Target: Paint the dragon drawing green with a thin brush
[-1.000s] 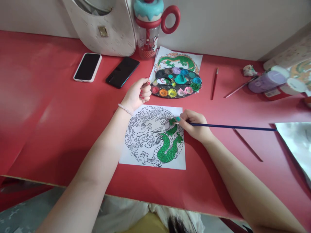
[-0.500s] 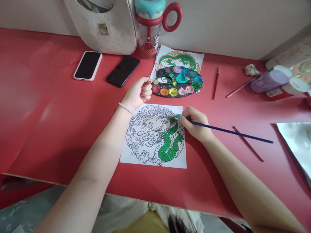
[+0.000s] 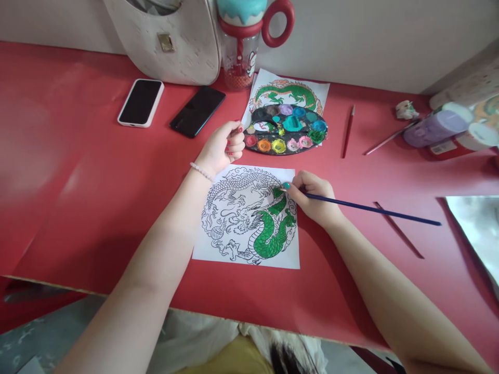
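Note:
A sheet of white paper (image 3: 222, 254) with a round dragon line drawing lies on the red table; part of the dragon's body is painted green. Pinched in my right hand (image 3: 317, 197) is a slim dark-blue paintbrush (image 3: 374, 212), its tip touching the green area at the drawing's upper right. My left hand (image 3: 224, 145) is closed with fingers curled, at the left edge of a dark oval paint palette (image 3: 286, 136). Whether those fingers grip anything cannot be made out. Several paint colours fill the palette, which partly covers another dragon picture (image 3: 288, 78), painted green and orange.
Two phones, one white-cased (image 3: 141, 103) and one black (image 3: 198, 111), lie left of the palette. Behind stand a pale handbag (image 3: 183, 57) and a lidded cup (image 3: 239, 62). To the right are a red brush (image 3: 348, 132), a dark-red brush (image 3: 399, 231) and a purple paint bottle (image 3: 436, 125).
The view has shifted very slightly. Both hands keep nearly the same places, with the brush tip still on the green part of the drawing.

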### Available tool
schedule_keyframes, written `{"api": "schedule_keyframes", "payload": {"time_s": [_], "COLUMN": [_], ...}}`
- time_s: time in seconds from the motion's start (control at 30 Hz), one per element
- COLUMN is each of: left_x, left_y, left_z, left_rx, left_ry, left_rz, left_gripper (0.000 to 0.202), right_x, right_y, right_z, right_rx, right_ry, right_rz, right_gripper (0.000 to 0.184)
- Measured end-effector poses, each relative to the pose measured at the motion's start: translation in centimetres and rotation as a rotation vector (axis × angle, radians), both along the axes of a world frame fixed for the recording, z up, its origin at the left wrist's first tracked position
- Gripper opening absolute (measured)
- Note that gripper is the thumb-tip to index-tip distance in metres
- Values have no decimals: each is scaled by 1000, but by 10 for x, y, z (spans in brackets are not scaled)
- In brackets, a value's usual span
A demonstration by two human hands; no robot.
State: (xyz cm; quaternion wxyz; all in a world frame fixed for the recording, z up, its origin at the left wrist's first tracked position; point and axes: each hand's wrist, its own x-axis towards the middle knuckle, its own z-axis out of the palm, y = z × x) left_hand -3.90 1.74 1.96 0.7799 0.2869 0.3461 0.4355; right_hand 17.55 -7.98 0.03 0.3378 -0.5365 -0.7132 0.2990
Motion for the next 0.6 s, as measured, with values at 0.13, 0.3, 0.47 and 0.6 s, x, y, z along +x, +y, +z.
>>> {"api": "schedule_keyframes", "payload": {"time_s": [0.13,0.3,0.47,0.6], "left_x": [0,0,0,0], "left_y": [0,0,0,0], "left_z": [0,0,0,0], "left_rx": [12,-18,-34,-64], "left_ry": [-1,-23,-49,-30], "left_rz": [-4,5,7,27], "left_gripper": [26,25,25,24], "right_x": [1,0,-1,0], "right_y": [0,0,0,0], "right_z": [0,0,1,0], "right_rx": [24,29,28,47], "right_ry": [2,0,-24,-1], "right_rz": [-21,5,-25,-39], "right_gripper": [30,30,30,30]}}
